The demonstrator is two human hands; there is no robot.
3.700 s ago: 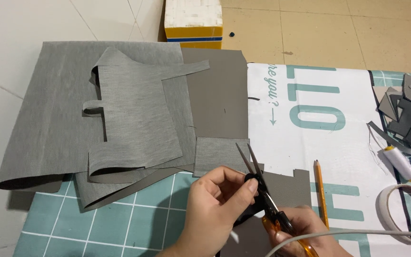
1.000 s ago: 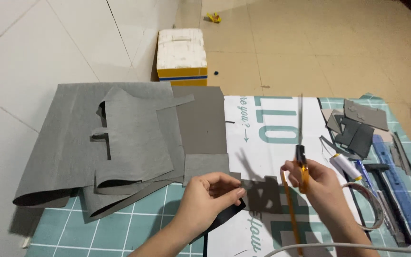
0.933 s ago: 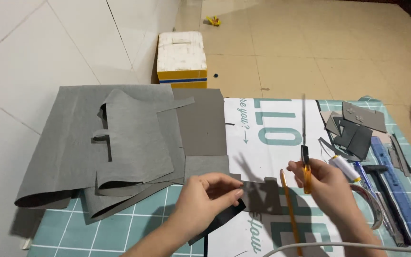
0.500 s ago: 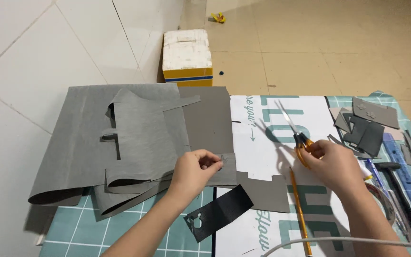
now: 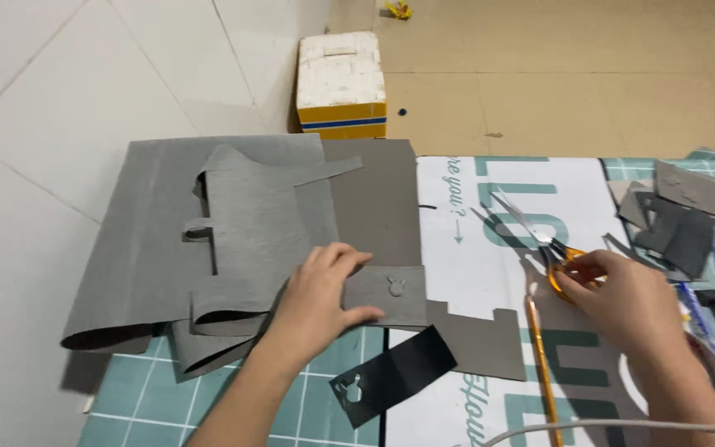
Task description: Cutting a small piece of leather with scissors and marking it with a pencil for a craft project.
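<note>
Fabric sheets [image 5: 208, 240] lie left of the banner [image 5: 490, 248], box [image 5: 341, 83] behind, scraps [image 5: 688, 215] far right

Scissors [image 5: 539, 236] lowered, black strip [image 5: 395, 377] released
</note>
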